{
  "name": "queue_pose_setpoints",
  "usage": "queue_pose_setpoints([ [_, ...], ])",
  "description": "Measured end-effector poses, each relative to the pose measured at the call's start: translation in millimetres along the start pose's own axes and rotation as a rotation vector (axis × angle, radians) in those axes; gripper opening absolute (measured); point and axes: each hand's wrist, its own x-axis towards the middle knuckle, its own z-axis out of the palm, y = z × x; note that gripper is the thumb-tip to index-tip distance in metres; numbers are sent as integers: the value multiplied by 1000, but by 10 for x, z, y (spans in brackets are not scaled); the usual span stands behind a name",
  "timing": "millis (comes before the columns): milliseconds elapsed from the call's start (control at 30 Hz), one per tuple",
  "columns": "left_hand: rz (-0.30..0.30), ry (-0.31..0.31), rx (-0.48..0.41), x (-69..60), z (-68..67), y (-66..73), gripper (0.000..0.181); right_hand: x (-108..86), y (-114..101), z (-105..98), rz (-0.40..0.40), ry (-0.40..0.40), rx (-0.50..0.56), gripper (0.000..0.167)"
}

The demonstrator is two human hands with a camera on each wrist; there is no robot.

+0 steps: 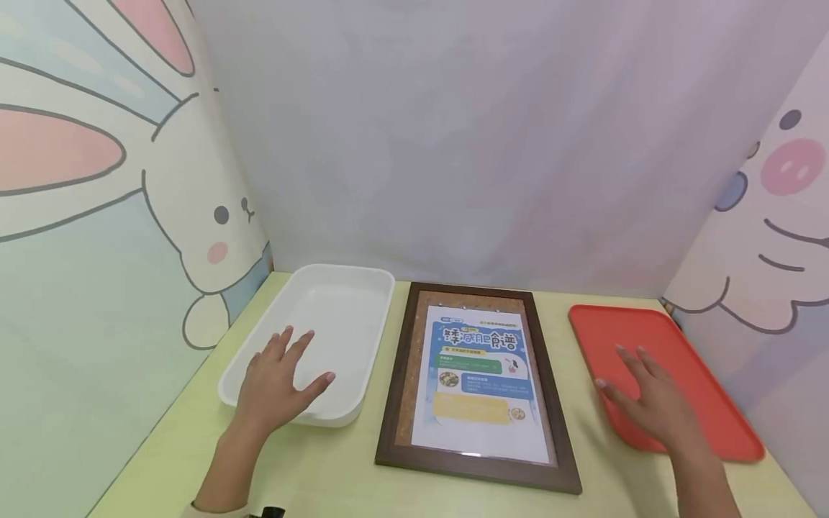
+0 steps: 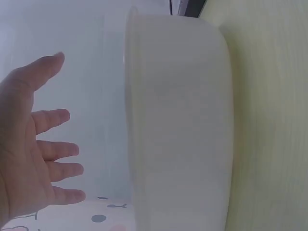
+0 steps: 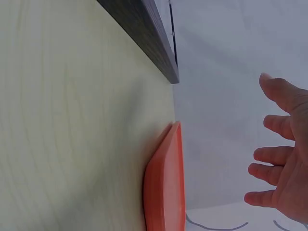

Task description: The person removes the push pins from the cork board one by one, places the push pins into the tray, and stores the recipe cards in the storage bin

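Okay, two bare hands out over a pale yellow table (image 1: 324,471), both with fingers spread. Left hand (image 1: 275,388) hovers palm down over the near part of a deep white rectangular tray (image 1: 350,316) with rounded corners; thumb stands well out from the fingers, toward the tray's right side. From the left wrist view, the fingers sit clear of the tray's outer wall, a gap showing between. Right hand (image 1: 657,406) hovers over the left part of a shallow red rectangular tray (image 1: 602,327) with a raised rim, thumb apart and pointing inward; the right wrist view shows air between fingers and tray.

Between the two trays, a dark brown rectangular frame (image 1: 479,469) lies flat on the table, near the white tray, with a gap on each side. Inside it, a tan cork backing (image 1: 476,300) bears a white and blue printed sheet (image 1: 479,439): large Chinese characters up top, green, blue and yellow blocks below, small food pictures; fine print too small to read.

Behind the table I see a pale lilac curtain-like backdrop (image 1: 421,144). Left wall has a cartoon white rabbit (image 1: 188,223); right wall, a white cartoon animal with a pink snout (image 1: 699,280). Beige sleeve (image 1: 216,511) shows at the left wrist.
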Motion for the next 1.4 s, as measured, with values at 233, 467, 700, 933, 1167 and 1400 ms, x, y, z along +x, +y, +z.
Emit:
queue_pose_setpoints([
  [233, 54, 70, -99, -14, 36, 94, 67, 19, -49, 35, -31, 54, 57, 72],
  [467, 57, 86, -152, 24, 80, 153, 65, 38, -112, 90, -55, 82, 98, 70],
  [700, 85, 95, -190, 38, 167, 247, 62, 91, -161, 113, -66, 64, 117, 68],
  [933, 123, 107, -167, 101, 241, 301, 63, 130, -193, 182, -92, 76, 128, 66],
  [1167, 143, 89, -134, 133, 329, 377, 61, 162, -222, 189, -122, 79, 139, 58],
  [1400, 156, 71, -124, 165, 401, 456, 60, 203, -275, 203, -109, 46, 102, 55],
])
